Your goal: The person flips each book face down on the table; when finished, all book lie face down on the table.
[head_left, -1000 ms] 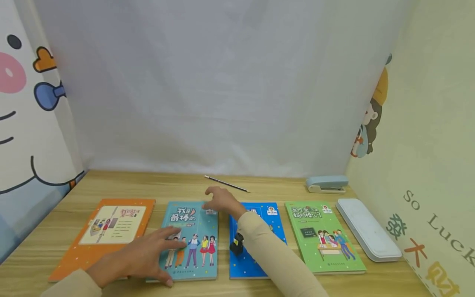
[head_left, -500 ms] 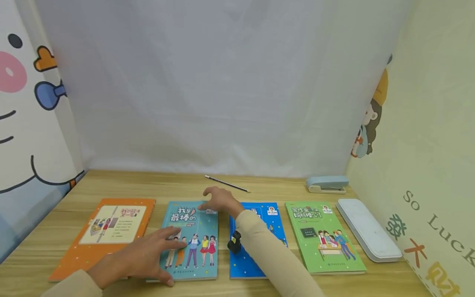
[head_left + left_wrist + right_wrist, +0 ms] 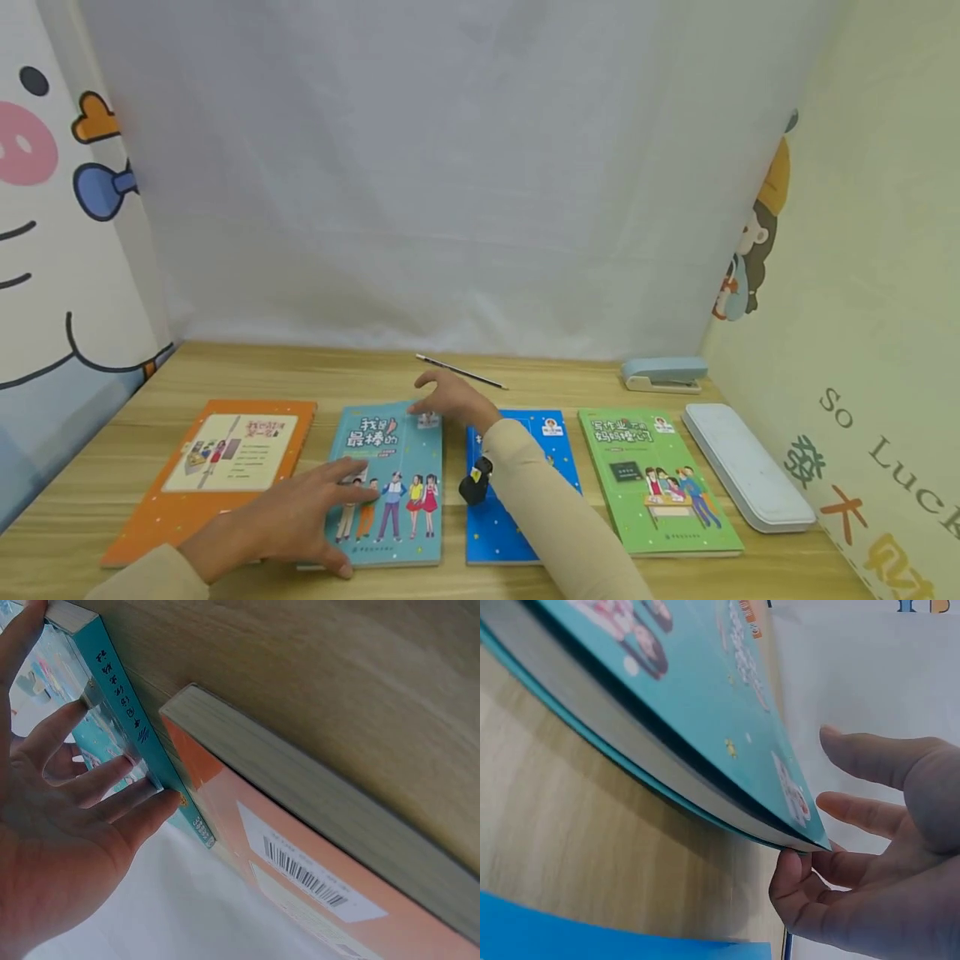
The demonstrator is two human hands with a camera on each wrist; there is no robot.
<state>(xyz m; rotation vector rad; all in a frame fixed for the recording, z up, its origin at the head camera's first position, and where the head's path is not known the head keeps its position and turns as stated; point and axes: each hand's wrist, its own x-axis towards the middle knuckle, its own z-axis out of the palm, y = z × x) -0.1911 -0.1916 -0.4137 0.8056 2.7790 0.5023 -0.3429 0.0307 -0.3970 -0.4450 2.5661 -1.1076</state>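
A teal book [image 3: 405, 458] with cartoon children on its cover lies between my hands. My left hand [image 3: 292, 518] rests on its left side, fingers spread over the cover and thumb by the near edge. In the left wrist view, the fingertips reach over the teal spine [image 3: 124, 697]. At the far right corner is my right hand [image 3: 456, 400]. The right wrist view shows its lower fingers [image 3: 786, 881] curled under that corner, which is raised off the table, while thumb and index finger stand apart from the cover.
An orange book [image 3: 150, 512] lies left. Partly covered by my right forearm is a blue book [image 3: 491, 533]; a green book [image 3: 630, 500] lies beyond it. Farther right are a white case [image 3: 750, 467] and a blue stapler [image 3: 663, 373]. A pencil [image 3: 465, 372] lies behind my right hand.
The far right corner of the teal book has lifted slightly with my right hand's fingers at it. My left hand stays in place. The head view has shifted a little.
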